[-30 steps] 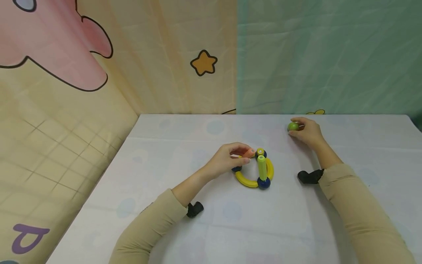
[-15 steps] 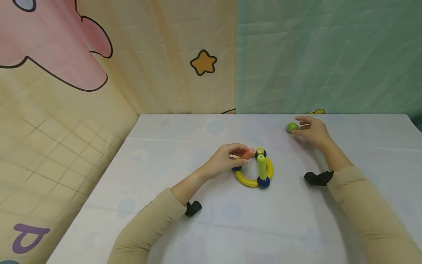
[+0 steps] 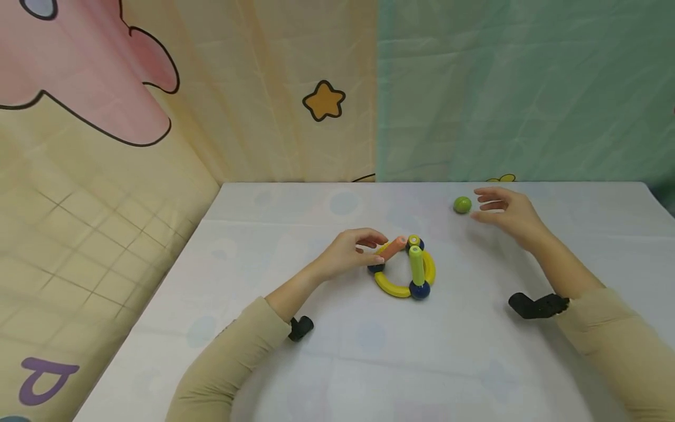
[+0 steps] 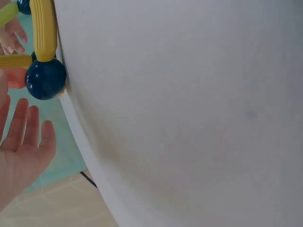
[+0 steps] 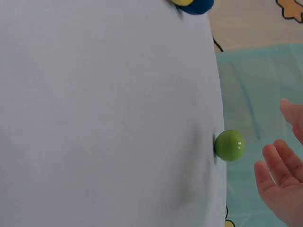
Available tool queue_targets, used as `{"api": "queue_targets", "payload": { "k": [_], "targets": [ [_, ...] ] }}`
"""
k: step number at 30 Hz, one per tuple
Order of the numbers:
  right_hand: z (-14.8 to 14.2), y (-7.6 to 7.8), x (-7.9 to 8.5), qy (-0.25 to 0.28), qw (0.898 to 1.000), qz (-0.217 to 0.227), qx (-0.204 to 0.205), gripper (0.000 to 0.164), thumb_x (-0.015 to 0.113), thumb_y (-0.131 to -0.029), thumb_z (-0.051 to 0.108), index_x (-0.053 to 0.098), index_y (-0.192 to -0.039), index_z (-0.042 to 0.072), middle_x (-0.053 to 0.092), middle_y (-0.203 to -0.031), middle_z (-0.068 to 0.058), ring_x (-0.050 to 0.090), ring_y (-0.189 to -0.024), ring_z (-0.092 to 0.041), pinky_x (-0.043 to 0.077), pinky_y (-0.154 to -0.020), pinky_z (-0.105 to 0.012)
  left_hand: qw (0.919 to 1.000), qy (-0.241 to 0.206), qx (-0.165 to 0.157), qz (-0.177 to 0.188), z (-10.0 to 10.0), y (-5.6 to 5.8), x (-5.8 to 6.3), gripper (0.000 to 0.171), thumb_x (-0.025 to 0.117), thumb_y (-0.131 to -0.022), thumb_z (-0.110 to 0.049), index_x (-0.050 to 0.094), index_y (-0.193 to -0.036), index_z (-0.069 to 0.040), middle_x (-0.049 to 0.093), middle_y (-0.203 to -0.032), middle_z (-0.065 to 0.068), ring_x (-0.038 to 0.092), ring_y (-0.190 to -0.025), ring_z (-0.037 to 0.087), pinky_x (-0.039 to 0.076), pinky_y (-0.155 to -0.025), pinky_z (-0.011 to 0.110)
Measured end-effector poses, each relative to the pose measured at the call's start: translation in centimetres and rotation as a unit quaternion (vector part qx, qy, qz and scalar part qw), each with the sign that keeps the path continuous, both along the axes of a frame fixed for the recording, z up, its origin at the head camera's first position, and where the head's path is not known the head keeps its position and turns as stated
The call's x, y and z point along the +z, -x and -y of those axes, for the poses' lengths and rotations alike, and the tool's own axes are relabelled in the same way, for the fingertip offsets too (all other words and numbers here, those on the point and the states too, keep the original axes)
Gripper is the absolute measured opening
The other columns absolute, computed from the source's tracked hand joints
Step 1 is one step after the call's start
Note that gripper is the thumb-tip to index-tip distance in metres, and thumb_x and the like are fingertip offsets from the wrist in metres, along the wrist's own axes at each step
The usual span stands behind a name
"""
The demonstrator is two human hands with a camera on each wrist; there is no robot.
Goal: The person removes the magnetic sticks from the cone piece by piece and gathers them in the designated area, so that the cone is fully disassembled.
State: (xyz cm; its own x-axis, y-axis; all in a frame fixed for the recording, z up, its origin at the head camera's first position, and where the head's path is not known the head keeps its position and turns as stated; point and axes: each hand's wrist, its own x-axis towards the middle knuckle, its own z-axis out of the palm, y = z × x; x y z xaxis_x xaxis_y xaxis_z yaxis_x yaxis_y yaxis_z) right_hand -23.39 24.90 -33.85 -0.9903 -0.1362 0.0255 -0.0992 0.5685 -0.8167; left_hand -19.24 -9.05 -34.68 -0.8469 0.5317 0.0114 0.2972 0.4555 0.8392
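Observation:
A ring of curved yellow rods (image 3: 392,288) joined by dark blue balls (image 3: 419,291) lies on the table. A light green stick (image 3: 416,266) stands up from the front ball. From the left ball (image 4: 46,79) an orange stick (image 3: 393,248) leans up to the right, and a yellow stick's end (image 3: 413,241) shows over the back ball. Beside the orange stick is my left hand (image 3: 348,252), its fingers loosely spread and its thumb tip close to the stick's lower part. A green ball (image 3: 462,204) rests near the far edge. My right hand (image 3: 511,215), fingers apart, hovers just right of it, holding nothing.
The white table (image 3: 337,363) ends at the back against a cloth backdrop (image 3: 506,94) with cartoon prints. Black wrist-camera mounts stick out from both cuffs, the left one (image 3: 302,328) and the right one (image 3: 538,306), low over the table.
My right hand has let go of the green ball and drawn away to the right. My left hand has loosened from the orange stick and moved slightly left; the stick stays at the ring.

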Motion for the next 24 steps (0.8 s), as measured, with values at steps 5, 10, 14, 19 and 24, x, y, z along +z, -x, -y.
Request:
{"api": "queue_targets", "payload": {
  "k": [5, 10, 14, 19, 24],
  "targets": [
    [1.0, -2.3, 0.5, 0.034, 0.998, -0.005, 0.043, 0.06, 0.069, -0.086, 0.023, 0.043, -0.135, 0.0, 0.053, -0.113, 0.003, 0.051, -0.091, 0.006, 0.044, -0.073, -0.011, 0.9976, 0.07, 0.003, -0.001, 0.5, 0.3, -0.1, 0.048, 0.075, -0.079, -0.012, 0.059, -0.124, -0.01, 0.057, -0.126, 0.001, 0.053, -0.115, 0.02, 0.042, -0.094, 0.035],
    [2.6, -4.7, 0.3, 0.058, 0.996, -0.004, 0.075, 0.054, 0.068, -0.086, 0.02, 0.046, -0.131, -0.002, 0.055, -0.106, 0.012, 0.055, -0.091, 0.003, 0.046, -0.075, -0.013, 0.9945, 0.102, -0.009, 0.018, 0.5, 0.6, -0.2, 0.056, 0.077, -0.077, -0.015, 0.056, -0.128, -0.012, 0.053, -0.131, 0.003, 0.053, -0.116, 0.02, 0.043, -0.094, 0.032],
    [4.0, -6.4, -0.1, 0.095, 0.99, 0.008, 0.107, 0.05, 0.07, -0.085, 0.018, 0.05, -0.126, -0.003, 0.059, -0.11, -0.003, 0.058, -0.092, -0.004, 0.049, -0.076, -0.019, 0.9939, 0.103, -0.027, 0.027, 0.5, 0.8, -0.5, 0.057, 0.078, -0.077, -0.015, 0.056, -0.129, -0.011, 0.058, -0.124, 0.008, 0.058, -0.107, 0.019, 0.045, -0.09, 0.028],
    [5.6, -7.7, -0.6, 0.125, 0.98, 0.032, 0.153, 0.05, 0.071, -0.083, 0.013, 0.051, -0.125, -0.005, 0.055, -0.113, -0.024, 0.06, -0.092, -0.011, 0.051, -0.076, -0.024, 0.9933, 0.096, -0.042, 0.048, 0.6, 0.9, -0.5, 0.058, 0.076, -0.078, -0.013, 0.054, -0.131, -0.01, 0.061, -0.114, 0.011, 0.061, -0.095, 0.015, 0.047, -0.084, 0.026],
    [6.9, -8.2, -1.2, 0.14, 0.971, 0.046, 0.187, 0.047, 0.073, -0.08, 0.01, 0.054, -0.12, -0.006, 0.059, -0.106, -0.02, 0.061, -0.09, -0.016, 0.052, -0.074, -0.027, 0.992, 0.095, -0.044, 0.071, 0.7, 1.1, -0.3, 0.057, 0.075, -0.079, -0.012, 0.054, -0.132, -0.011, 0.061, -0.114, 0.01, 0.06, -0.092, 0.014, 0.047, -0.083, 0.025]
  ]
}}
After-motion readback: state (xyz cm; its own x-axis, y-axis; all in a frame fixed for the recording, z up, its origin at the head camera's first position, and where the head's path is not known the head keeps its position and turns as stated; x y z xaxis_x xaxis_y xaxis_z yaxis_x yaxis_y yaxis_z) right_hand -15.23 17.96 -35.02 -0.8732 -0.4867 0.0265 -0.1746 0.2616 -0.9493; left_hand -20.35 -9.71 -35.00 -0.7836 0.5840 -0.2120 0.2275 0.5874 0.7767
